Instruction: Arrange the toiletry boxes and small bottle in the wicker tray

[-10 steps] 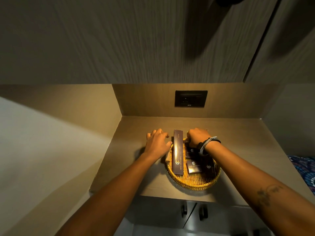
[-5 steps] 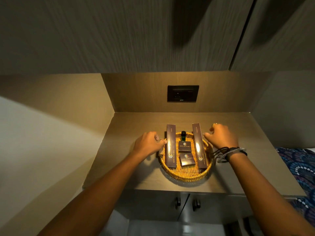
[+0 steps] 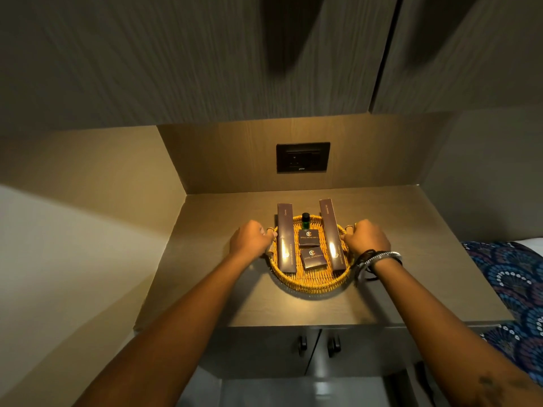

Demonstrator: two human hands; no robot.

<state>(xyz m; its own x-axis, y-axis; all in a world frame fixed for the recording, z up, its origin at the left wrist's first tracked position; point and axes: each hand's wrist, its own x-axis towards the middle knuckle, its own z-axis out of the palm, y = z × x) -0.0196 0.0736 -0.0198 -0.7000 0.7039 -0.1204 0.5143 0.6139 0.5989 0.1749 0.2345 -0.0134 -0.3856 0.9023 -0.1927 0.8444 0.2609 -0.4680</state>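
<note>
Head view: both hands on the wicker tray's rim, contents laid out.

Head view: wicker tray (image 3: pixel 311 279) sits mid-counter on the wooden shelf (image 3: pixel 205 289), below the wall socket (image 3: pixel 303 157). Left hand (image 3: pixel 251 240) curls around the left rim; right hand (image 3: pixel 365 239) curls around the right rim (finger contact partly hidden, grasp judged likely). Inside: left long box (image 3: pixel 286 239) and right long box (image 3: pixel 332 235) lie parallel, far ends overhanging the back rim; upper square box (image 3: pixel 308 237) and lower square box (image 3: pixel 313 257) between them; small bottle (image 3: pixel 305 221) upright at the back. Judgement: arrangement looks done; remaining step is squaring the tray. Move both sides evenly and keep it flat, or the bottle tips and the long boxes slide.
</note>
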